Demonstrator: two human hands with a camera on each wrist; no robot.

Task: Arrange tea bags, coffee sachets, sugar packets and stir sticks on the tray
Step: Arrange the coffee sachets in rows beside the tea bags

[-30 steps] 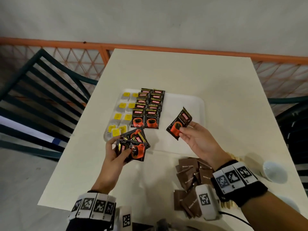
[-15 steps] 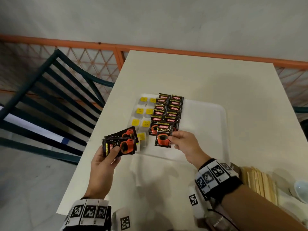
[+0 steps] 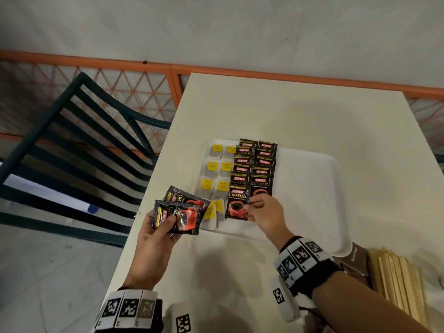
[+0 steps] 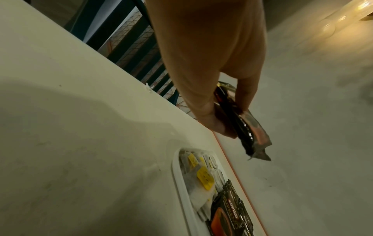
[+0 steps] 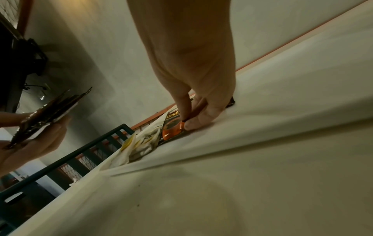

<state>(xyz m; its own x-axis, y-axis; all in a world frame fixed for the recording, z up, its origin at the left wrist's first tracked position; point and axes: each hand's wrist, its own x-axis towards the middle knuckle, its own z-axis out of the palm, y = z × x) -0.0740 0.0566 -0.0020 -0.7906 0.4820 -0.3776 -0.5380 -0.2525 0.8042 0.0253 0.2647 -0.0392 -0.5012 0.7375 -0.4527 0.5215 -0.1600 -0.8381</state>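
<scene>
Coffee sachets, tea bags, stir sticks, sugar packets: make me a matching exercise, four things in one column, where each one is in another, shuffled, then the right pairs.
Things:
1. tea bags
2. spare coffee sachets
3. stir sticks
4. brown sugar packets

Places:
A. off the tray, at the table's near right edge
B. in the left hand
C. tray's left side, in two columns
D. on the table between the tray and the sticks

Pairs: 1-C, 2-B, 3-A, 4-D

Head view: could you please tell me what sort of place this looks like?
Probably a café terrace or balcony seating spot: a small white table beside an orange lattice railing, with a dark slatted chair drawn up.
</scene>
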